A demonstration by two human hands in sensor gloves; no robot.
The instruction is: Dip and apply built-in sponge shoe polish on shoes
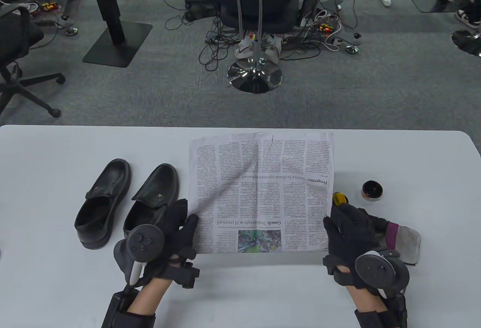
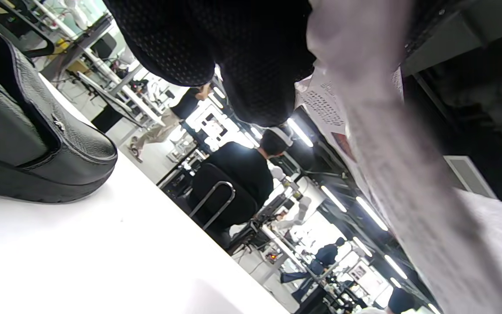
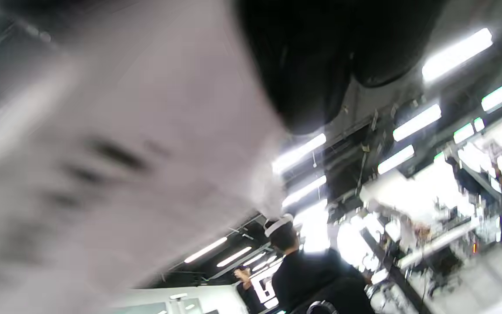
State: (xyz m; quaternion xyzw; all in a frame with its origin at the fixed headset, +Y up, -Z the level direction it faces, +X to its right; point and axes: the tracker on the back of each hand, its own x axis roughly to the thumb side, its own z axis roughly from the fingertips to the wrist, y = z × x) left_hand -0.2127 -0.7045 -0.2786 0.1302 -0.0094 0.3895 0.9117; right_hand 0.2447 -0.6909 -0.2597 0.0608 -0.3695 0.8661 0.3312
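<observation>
A pair of black loafers stands on the white table point(image 1: 56, 268), one at the far left point(image 1: 103, 202) and one beside it point(image 1: 152, 202). A sheet of newspaper point(image 1: 263, 189) lies spread in the middle. My left hand point(image 1: 188, 220) grips its near left corner, right next to the second loafer. My right hand point(image 1: 332, 226) grips its near right corner. In the left wrist view the fingers point(image 2: 255, 65) hold the paper point(image 2: 386, 152) lifted, with a loafer point(image 2: 37, 144) beside it. The right wrist view shows blurred paper point(image 3: 103, 152) under the fingers point(image 3: 320, 65). A yellow-topped item point(image 1: 340, 198) peeks out behind my right hand.
A small round dark tin point(image 1: 372, 190) stands on the table to the right of the paper. A grey cloth with a purple edge point(image 1: 407, 243) lies under and right of my right wrist. Chairs, cables and desk legs fill the floor beyond the table's far edge.
</observation>
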